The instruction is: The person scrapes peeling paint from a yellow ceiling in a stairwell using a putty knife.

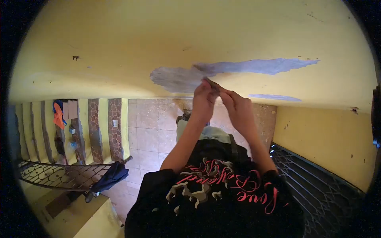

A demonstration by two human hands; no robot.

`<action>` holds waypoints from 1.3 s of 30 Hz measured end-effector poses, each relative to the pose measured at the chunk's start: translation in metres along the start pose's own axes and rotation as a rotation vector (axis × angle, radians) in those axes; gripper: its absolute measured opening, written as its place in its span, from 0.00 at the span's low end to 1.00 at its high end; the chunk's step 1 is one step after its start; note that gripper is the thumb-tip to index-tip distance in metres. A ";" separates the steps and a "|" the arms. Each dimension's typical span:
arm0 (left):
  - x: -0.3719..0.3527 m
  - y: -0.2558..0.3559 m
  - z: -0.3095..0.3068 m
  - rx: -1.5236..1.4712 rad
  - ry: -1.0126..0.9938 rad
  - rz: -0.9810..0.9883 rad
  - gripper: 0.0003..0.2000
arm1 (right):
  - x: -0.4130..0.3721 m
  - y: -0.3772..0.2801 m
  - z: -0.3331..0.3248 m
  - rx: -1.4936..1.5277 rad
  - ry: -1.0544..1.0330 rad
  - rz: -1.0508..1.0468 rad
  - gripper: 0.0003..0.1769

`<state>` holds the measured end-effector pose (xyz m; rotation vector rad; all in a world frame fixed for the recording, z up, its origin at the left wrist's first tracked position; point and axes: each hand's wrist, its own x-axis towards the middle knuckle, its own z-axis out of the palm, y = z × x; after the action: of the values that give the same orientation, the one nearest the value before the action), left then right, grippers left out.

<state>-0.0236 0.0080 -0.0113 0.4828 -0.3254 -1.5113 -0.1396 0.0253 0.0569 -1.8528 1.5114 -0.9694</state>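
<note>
A yellow wall (174, 35) faces me, with bare grey patches where the paint is gone. My hands meet in front of the wide smooth grey patch (170, 78). The fingers of my left hand (203, 104) are closed on a small thin dark piece (214, 85), folded or flat; its kind is too small to tell. From the other side, my right hand (238, 109) reaches the same piece with its fingers pinched together at it. A longer, ragged grey patch (262, 66) stretches to the right above my right hand.
Steps with yellow risers (103, 131) run on the left, holding an orange cloth (58, 116) and small boxes. Dark clothing (111, 177) hangs on a metal railing (59, 174). A folding metal gate (317, 182) stands at right. Tiles (147, 119) cover the floor.
</note>
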 end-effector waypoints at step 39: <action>0.005 -0.001 0.024 0.090 -0.063 -0.081 0.19 | -0.002 -0.030 -0.012 -0.034 0.141 0.090 0.17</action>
<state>-0.0365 0.0007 0.0087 0.5255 -0.4295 -1.5979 -0.1326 0.0342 0.0868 -1.7548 1.6887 -1.0568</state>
